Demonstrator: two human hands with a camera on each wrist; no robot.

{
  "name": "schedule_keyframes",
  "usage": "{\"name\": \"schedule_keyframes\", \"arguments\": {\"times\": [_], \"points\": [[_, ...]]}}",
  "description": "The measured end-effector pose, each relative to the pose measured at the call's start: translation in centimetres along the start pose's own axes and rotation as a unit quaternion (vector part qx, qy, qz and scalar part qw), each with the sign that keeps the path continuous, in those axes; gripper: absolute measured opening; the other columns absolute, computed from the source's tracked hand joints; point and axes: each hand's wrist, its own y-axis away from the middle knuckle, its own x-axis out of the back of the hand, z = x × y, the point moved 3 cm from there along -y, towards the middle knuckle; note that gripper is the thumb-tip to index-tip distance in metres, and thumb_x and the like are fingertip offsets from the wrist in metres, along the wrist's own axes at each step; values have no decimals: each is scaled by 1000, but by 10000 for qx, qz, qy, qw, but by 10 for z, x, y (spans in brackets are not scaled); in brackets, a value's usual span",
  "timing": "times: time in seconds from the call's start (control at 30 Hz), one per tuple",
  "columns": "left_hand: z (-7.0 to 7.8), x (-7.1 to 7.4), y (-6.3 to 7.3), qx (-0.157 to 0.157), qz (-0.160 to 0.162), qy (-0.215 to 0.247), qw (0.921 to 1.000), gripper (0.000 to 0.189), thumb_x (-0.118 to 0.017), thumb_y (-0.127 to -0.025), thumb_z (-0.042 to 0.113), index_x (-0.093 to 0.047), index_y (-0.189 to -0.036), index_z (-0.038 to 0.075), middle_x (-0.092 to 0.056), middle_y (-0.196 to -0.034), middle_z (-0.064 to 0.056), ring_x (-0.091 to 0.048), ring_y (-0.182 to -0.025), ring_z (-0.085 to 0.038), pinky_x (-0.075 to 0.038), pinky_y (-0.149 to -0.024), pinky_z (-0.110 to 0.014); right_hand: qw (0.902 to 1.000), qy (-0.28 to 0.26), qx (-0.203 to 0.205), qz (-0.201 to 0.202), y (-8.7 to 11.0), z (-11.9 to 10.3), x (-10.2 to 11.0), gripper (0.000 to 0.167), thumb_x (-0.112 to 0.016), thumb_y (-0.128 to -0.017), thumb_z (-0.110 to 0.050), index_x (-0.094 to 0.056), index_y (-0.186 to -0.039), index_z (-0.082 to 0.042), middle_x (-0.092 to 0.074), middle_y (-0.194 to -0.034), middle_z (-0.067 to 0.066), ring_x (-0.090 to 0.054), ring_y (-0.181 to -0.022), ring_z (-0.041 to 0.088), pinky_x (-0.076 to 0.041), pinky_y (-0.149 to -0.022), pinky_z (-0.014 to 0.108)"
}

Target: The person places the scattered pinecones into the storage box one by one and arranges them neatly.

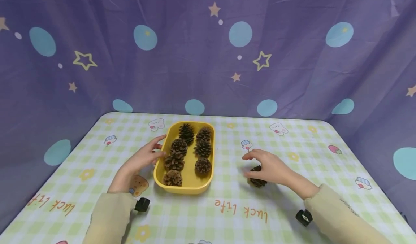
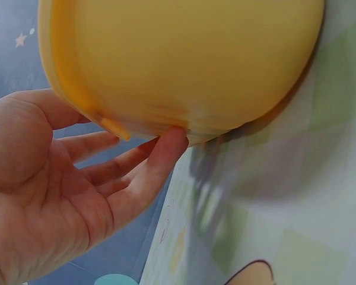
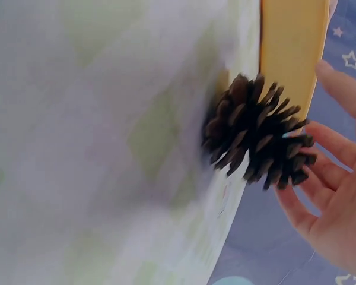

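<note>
A yellow plastic box [image 1: 191, 175] with rounded corners holds several brown pine cones [image 1: 179, 148] in two rough rows. My left hand [image 1: 144, 157] grips its left side; the thumb lies at the rim and the fingers [image 2: 169, 145] rest against the outer wall. To the right, a single pine cone [image 3: 255, 133] lies on the tablecloth. Around its far side is my right hand [image 1: 268, 166], thumb and fingers spread apart, fingertips right at the scales in the right wrist view. The hand partly covers this cone in the head view.
The table has a green-and-white checked cloth [image 1: 227, 226] printed with cartoons and lettering. Behind it hangs a purple curtain [image 1: 195, 74] with stars and blue ovals. A black wrist device [image 1: 142, 204] sits under the left sleeve, another [image 1: 304, 217] under the right.
</note>
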Motion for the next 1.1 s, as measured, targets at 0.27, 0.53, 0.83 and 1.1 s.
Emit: {"name": "schedule_keyframes", "arguments": {"times": [0.27,0.53,0.83,1.1], "points": [[1,-1,1,15,14,42,10000,68,-51,-92,15,-12,-148,14,-39,-129,-27,-43,-56,-14,-45,-59,-35,9990,-400,-128,-173,13,16,-1,57,-71,-73,-48,-58,-118,-15,-61,-110,0,-57,-99,16,-46,-82,39],[3,-1,1,-4,65,12,10000,68,-51,-92,15,-13,-147,14,-37,-129,-27,-42,-56,-14,-45,-58,-34,9961,-741,-278,-378,23,27,-2,66,-71,-72,-48,-53,-125,-14,-58,-116,2,-57,-99,17,-46,-82,38],[-1,1,0,-109,253,-46,9996,68,-55,-89,15,-19,-147,14,-43,-125,-25,-51,-68,-16,-46,-60,-34,9907,-1103,-547,-574,32,36,-2,67,-70,-74,-49,-51,-127,-12,-57,-120,4,-56,-99,18,-46,-84,40],[-1,0,0,-142,358,-185,9991,65,-55,-91,19,-22,-146,15,-45,-123,-23,-56,-86,-22,-47,-66,-33,9917,-1088,-364,-582,35,38,1,64,-71,-75,-44,-52,-126,-11,-58,-121,3,-58,-97,16,-47,-83,37]]}}
